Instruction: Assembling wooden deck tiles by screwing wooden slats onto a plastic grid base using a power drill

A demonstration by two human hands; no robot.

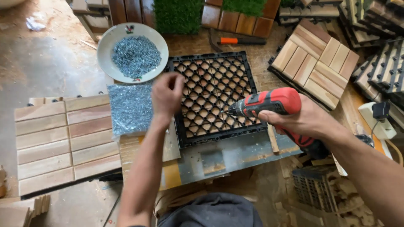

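Observation:
My right hand (305, 120) grips a red and black cordless screwdriver (269, 103), its tip pointing left onto a black plastic lattice base (212, 71) with wooden slats showing beneath. My left hand (166, 96) hovers at the lattice's left edge, blurred, fingers pinched together; whether it holds a screw cannot be told. Just to its left lies a clear bag of small silver screws (128, 108). A white plate (106, 46) heaped with more screws stands behind the bag.
Finished wooden slat tiles lie at left (63, 143) and upper right (315, 63). A hammer with an orange handle (235, 40) rests behind the lattice. Green artificial grass tiles (176, 14), stacked black bases (378, 67) and a white power strip (378, 122) surround the workbench.

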